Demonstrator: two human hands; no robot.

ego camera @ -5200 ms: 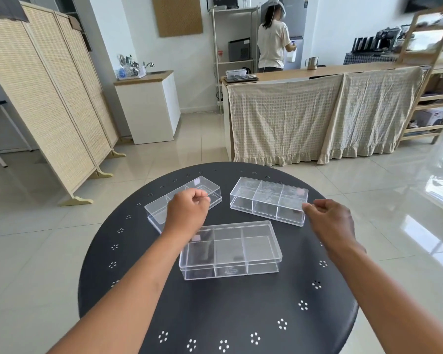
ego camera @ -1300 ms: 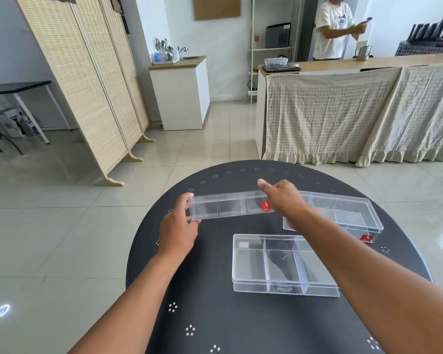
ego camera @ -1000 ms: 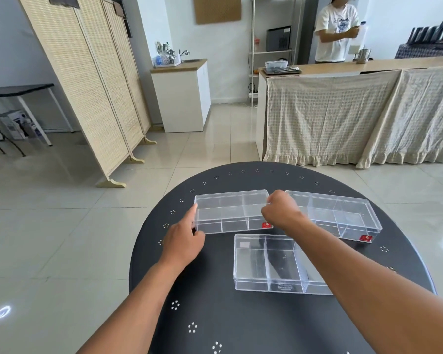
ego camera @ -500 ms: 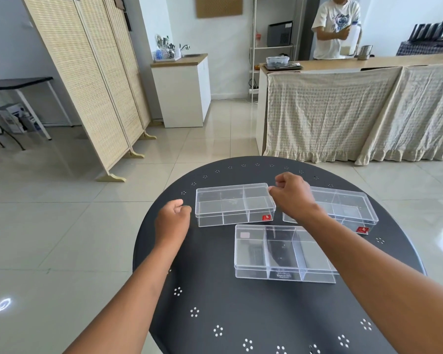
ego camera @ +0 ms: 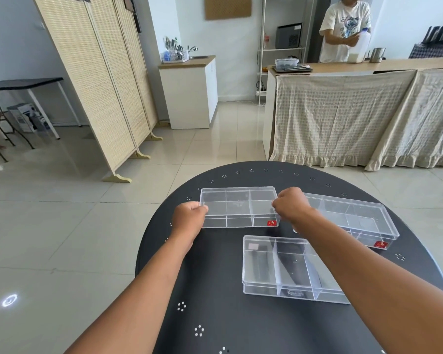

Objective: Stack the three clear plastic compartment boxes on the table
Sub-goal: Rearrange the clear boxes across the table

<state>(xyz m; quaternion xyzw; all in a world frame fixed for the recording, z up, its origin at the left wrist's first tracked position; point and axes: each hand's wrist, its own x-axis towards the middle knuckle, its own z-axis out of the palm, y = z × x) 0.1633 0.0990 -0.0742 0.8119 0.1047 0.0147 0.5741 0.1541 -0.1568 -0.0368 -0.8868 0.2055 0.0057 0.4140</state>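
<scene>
Three clear plastic compartment boxes lie apart on the round black table (ego camera: 215,290). The far-left box (ego camera: 238,208) has a red sticker at its front right corner. My left hand (ego camera: 188,218) is closed on its left end and my right hand (ego camera: 290,205) is closed on its right end. This box seems to rest on the table. The far-right box (ego camera: 351,218) lies angled behind my right wrist. The near box (ego camera: 279,269) sits in front of the other two, partly under my right forearm.
The table's left edge is close to my left hand. Beyond the table are a tiled floor, a folding woven screen (ego camera: 100,80), a white cabinet (ego camera: 189,95) and a cloth-draped counter (ego camera: 343,116). A person (ego camera: 345,29) stands behind that counter.
The far-left box was set down flat on the table and both hands came off it. Now both hands have closed on its two short ends again.
</scene>
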